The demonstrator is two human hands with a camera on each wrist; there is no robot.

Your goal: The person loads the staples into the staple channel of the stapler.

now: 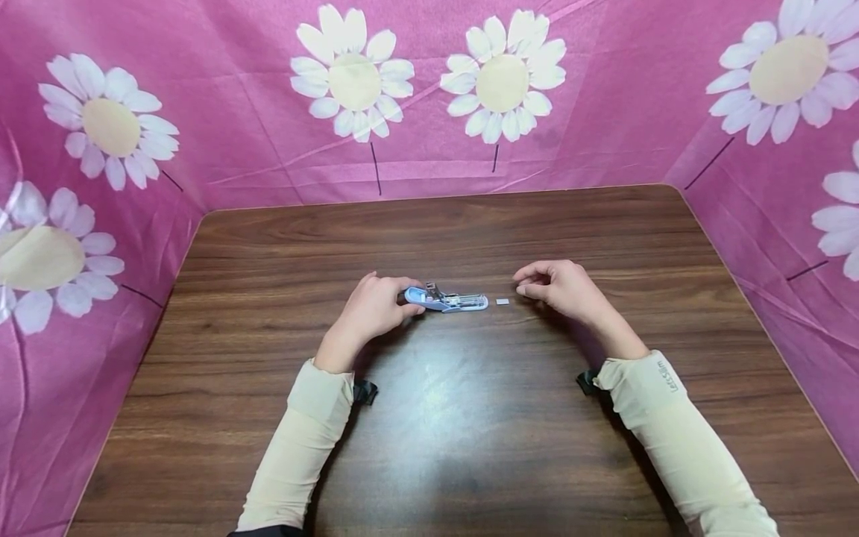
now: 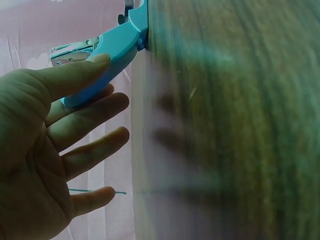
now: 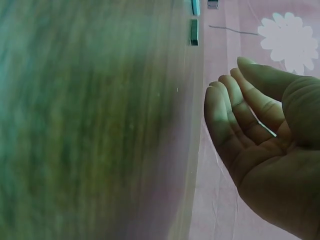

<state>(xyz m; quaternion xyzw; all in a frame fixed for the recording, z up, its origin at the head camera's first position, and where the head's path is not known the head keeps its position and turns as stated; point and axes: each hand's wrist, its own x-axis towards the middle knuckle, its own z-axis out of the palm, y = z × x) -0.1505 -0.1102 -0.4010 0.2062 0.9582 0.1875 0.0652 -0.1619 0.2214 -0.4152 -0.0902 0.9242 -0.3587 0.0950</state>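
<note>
1. A small light-blue plastic stapler [image 1: 446, 299] lies on its side near the middle of the dark brown wood-grain worktop [image 1: 470, 432], its metal staple channel pointing toward the person's right.
2. The left hand [image 1: 371, 308] rests on the worktop at the blue rear end of the stapler. In the left wrist view the thumb [image 2: 75, 75] lies along the stapler's blue body [image 2: 107, 62] and the other fingers are stretched out loosely beside it, so this grip is spread and only touches the stapler rather than closing round it.
3. A small grey strip of staples [image 1: 502, 301] lies flat on the worktop just beyond the stapler's metal tip, apart from it, between the stapler and the right hand.
4. The right hand [image 1: 560, 287] sits near the strip without touching it. Its fingers are gently curved and close together, palm hollow; the right wrist view shows the fingers [image 3: 235, 115] holding nothing, so this grip is relaxed and empty.
5. In the right wrist view the staple strip [image 3: 194, 32] shows as a small dark bar at the top edge, well apart from the fingertips.
6. Both forearms wear cream-coloured sleeves [image 1: 305, 440], with a black strap at each wrist.
7. A pink cloth backdrop printed with white daisies [image 1: 429, 97] surrounds the worktop on three sides.
</note>
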